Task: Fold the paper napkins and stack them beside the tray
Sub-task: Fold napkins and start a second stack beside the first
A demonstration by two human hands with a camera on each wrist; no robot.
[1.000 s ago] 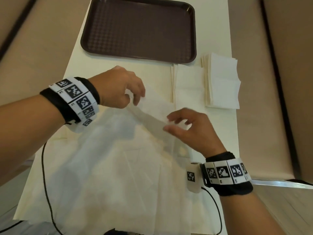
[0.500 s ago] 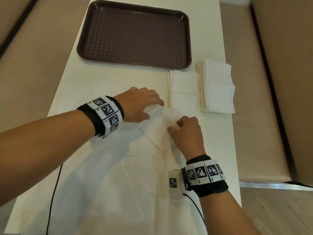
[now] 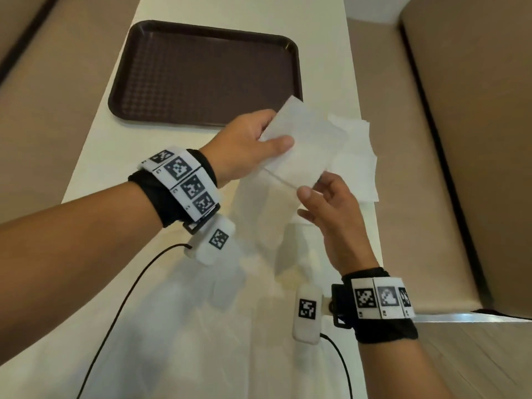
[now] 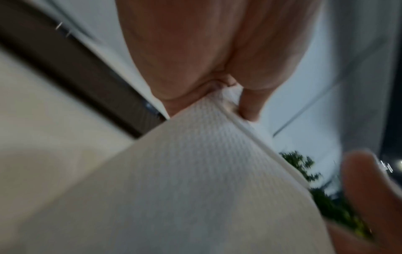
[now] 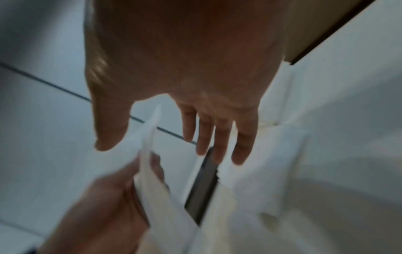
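Head view: left hand point(image 3: 247, 145) pinches a folded white paper napkin point(image 3: 302, 145), thumb on top, raised over the white table point(image 3: 95, 145), likely carrying it toward the stack of folded white napkins point(image 3: 357, 156) just right of the dark brown plastic tray point(image 3: 207, 73). Right hand point(image 3: 331, 214) is loosely spread at the napkin's near corner, gripping nothing.

Left wrist view: fingers clamp the embossed napkin edge.

Right wrist view: fingers straight, apart, empty; napkin passes between thumb and fingers.
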